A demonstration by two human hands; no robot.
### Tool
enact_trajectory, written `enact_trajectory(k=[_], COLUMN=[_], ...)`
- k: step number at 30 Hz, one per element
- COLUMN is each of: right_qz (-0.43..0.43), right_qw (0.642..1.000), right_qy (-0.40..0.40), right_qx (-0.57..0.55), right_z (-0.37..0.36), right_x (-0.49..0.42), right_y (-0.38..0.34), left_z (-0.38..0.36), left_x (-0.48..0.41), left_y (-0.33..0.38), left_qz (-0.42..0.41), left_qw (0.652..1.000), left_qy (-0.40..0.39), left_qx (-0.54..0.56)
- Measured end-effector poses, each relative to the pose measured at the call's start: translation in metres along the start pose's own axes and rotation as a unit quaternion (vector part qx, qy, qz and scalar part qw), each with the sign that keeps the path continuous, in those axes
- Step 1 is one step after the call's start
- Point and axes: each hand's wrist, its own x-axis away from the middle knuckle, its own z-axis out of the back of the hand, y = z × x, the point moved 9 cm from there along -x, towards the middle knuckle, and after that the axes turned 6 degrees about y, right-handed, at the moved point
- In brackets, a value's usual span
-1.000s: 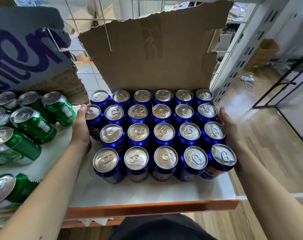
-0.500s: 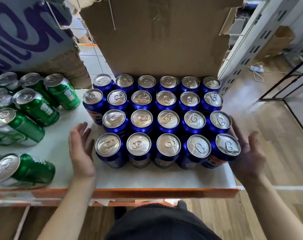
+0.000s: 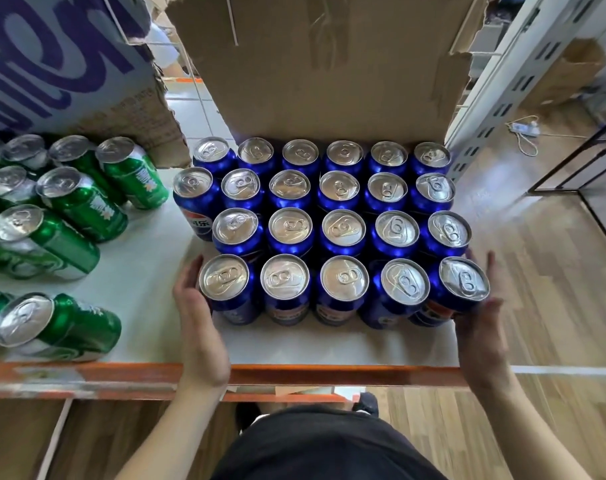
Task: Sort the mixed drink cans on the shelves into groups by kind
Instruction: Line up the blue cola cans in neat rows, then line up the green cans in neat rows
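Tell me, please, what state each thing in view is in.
Blue cans: sealed, upright, packed in rows.
Green cans: sealed, grouped at the left.
Cardboard flap: raised behind the blue cans, edge torn.
Left hand: open, touching the front-left blue can.
Right hand: open, touching the front-right blue can.

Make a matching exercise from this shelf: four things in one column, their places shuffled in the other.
Things
1. blue aluminium drink cans
2. green aluminium drink cans
3. brown cardboard sheet
4. orange metal shelf edge

Places
A. on the shelf's left part
B. along the shelf's front
C. upright behind the back row
D. packed in rows on the shelf's right part

Pairs: 1-D, 2-A, 3-C, 4-B
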Motion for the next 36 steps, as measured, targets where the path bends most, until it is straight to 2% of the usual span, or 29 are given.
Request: enact_trajectory(k=[4, 6, 9, 13, 15, 17, 19, 21, 23, 28, 33, 36], right_qz=[0.094, 0.114, 0.104, 0.126, 0.154, 0.204, 0.283, 0.328, 0.33, 0.411, 0.386, 0.336], right_qw=[0.981, 0.972, 0.967, 0.963, 0.955, 0.931, 0.884, 0.843, 0.817, 0.727, 0.75, 0.752], right_qy=[-0.034, -0.028, 0.042, 0.047, 0.058, 0.087, 0.112, 0.106, 0.091, 0.104, 0.106, 0.05], right_qx=[0.163, 0.202, 0.227, 0.234, 0.247, 0.291, 0.354, 0.413, 0.463, 0.54, 0.527, 0.566], right_z=[-0.017, -0.029, -0.03, -0.026, -0.025, -0.023, -0.027, -0.039, -0.05, -0.063, -0.057, -0.059], right_x=[0.033, 0.035, 0.03, 0.028, 0.027, 0.029, 0.04, 0.047, 0.045, 0.047, 0.047, 0.045], right_y=[-0.002, 0.001, 0.003, 0.002, -0.005, -0.023, -0.049, -0.068, -0.07, -0.064, -0.068, -0.071], left_z=[-0.013, -0.023, -0.026, -0.021, -0.02, -0.023, -0.029, -0.042, -0.056, -0.067, -0.066, -0.066], left_x=[0.041, 0.045, 0.041, 0.038, 0.036, 0.038, 0.039, 0.035, 0.032, 0.038, 0.037, 0.036], left_y=[0.017, 0.011, 0.006, 0.001, 0.014, 0.043, 0.068, 0.077, 0.073, 0.067, 0.07, 0.067], left_qz=[-0.109, -0.103, -0.108, -0.121, -0.167, -0.269, -0.352, -0.378, -0.382, -0.422, -0.407, -0.355], left_qw=[0.983, 0.972, 0.969, 0.968, 0.96, 0.919, 0.857, 0.795, 0.758, 0.754, 0.747, 0.708], left_qy=[-0.029, -0.023, 0.012, 0.005, -0.001, -0.005, -0.027, -0.071, -0.121, -0.16, -0.16, -0.168], left_qx=[-0.145, -0.209, -0.222, -0.221, -0.225, -0.29, -0.374, -0.468, -0.515, -0.478, -0.502, -0.587])
